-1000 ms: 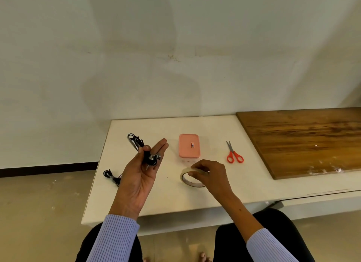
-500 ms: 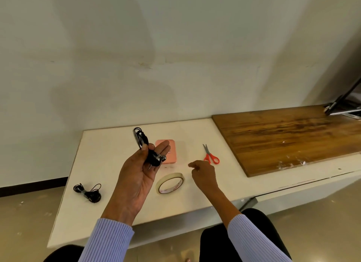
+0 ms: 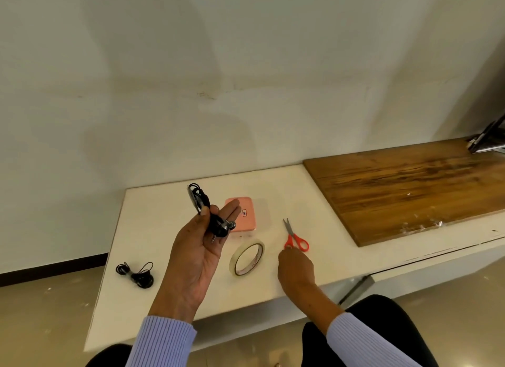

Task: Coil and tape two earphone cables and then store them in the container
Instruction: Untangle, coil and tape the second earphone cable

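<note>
right hand [image 3: 296, 268] now at scissors [image 3: 294, 236]

Soft even daylight, faint wall shadows; wide-angle edge bending, slight blur

Between the left hand [image 3: 195, 254] and right hand [image 3: 296, 265] the tape roll [image 3: 247, 257] lies in the way. Scissors [image 3: 295, 236] touch the right fingertips; beyond them the white table [image 3: 322, 216] is bare up to the wooden board [image 3: 410, 191]. A pink box [image 3: 246, 216] sits behind the left fingers.

Two earphone bundles [image 3: 201, 202] [image 3: 135, 274]; one tape roll [image 3: 246, 257]; one scissors [image 3: 294, 236]; one pink container [image 3: 247, 214].
</note>
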